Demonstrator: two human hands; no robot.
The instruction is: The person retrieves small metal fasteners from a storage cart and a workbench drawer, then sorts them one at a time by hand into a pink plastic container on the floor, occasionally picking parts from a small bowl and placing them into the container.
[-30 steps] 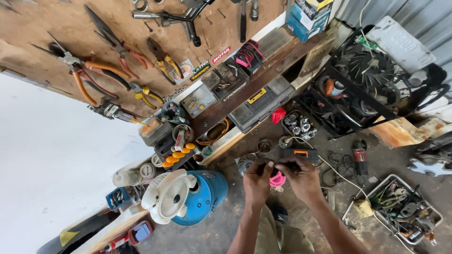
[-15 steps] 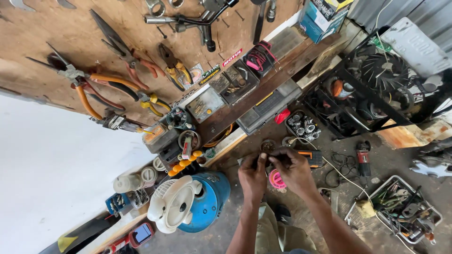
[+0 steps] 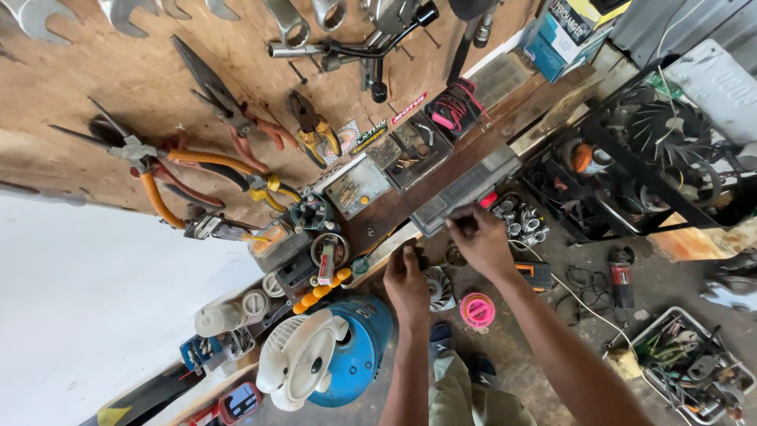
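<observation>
Pegboard wall (image 3: pixel 95 79) across top-left, hung w/ pliers, snips, spanners. Below it a wooden shelf (image 3: pixel 544 110) running diagonally, lower left to upper right, loaded w/ small parts trays. Worktop (image 3: pixel 552 331) dark, gritty, cluttered throughout.

Blue-and-white fan unit (image 3: pixel 327 359) at lower centre, just left of left forearm. Black radiator-type fan (image 3: pixel 670 126) in black frame at upper right, well apart from both hands. Wire tray of scrap (image 3: pixel 694 367) at lower right corner, also well apart.

Grey parts organiser (image 3: pixel 465 189) lying along shelf edge, long axis following the shelf diagonal. Right hand (image 3: pixel 482 241) up against its near edge, just below and right of centre of the box; fingers (image 3: pixel 461 222) curled, pinching something small and dark, too small to tell what, or whether it belongs to the box. Right hand clearly the nearer one to the organiser.

Left hand (image 3: pixel 408 284) lower and left, fingers bent, knuckles up, resting at front lip of shelf; grip contents not visible, so can't tell if holding anything. Small finned metal rotor (image 3: pixel 438 288) touching or just beside its right side, between the two hands.

Pink reel (image 3: pixel 477 309) on worktop below right wrist, near but not touched. Cluster of sockets (image 3: pixel 520 221) just right of right hand.
</observation>
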